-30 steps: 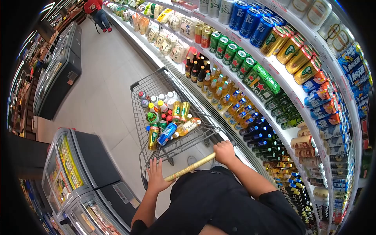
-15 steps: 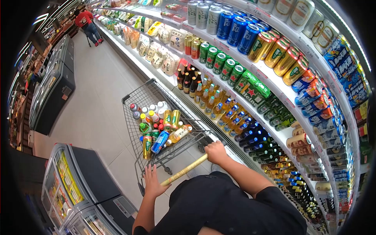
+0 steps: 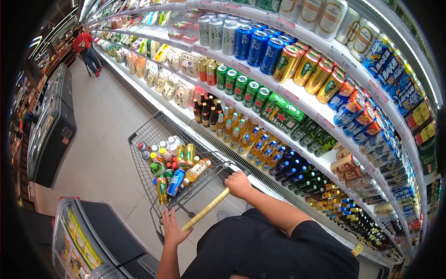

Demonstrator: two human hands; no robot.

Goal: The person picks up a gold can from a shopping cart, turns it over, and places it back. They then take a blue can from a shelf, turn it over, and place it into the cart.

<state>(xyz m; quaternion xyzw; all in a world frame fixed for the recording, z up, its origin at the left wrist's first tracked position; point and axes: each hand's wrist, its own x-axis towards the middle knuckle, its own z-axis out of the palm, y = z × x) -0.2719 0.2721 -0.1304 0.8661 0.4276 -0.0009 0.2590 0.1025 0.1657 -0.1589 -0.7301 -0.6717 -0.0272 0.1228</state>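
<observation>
My right hand (image 3: 239, 184) is wrapped round the right end of the yellow shopping cart handle (image 3: 206, 209). At its other end my left hand (image 3: 173, 227) rests against the bar, fingers stretched out and apart. In front of me is the grey wire shopping cart (image 3: 143, 135). Bottles and cans lie heaped in its basket: a blue can (image 3: 176, 182), a gold-and-green can (image 3: 162, 189), an amber bottle (image 3: 197, 170) on its side, and several bottles with white, yellow, red and green caps.
A lit drink shelf (image 3: 297, 86) runs along my right, stocked with cans and bottles. On the left stand freezer chests (image 3: 52, 125), one close by (image 3: 102, 232). A person in a red top (image 3: 83, 44) is farther up the tiled aisle (image 3: 100, 139).
The cart and both hands appear lower and farther left in view. The shelf has shifted left too. Both hands keep the same hold on the handle.
</observation>
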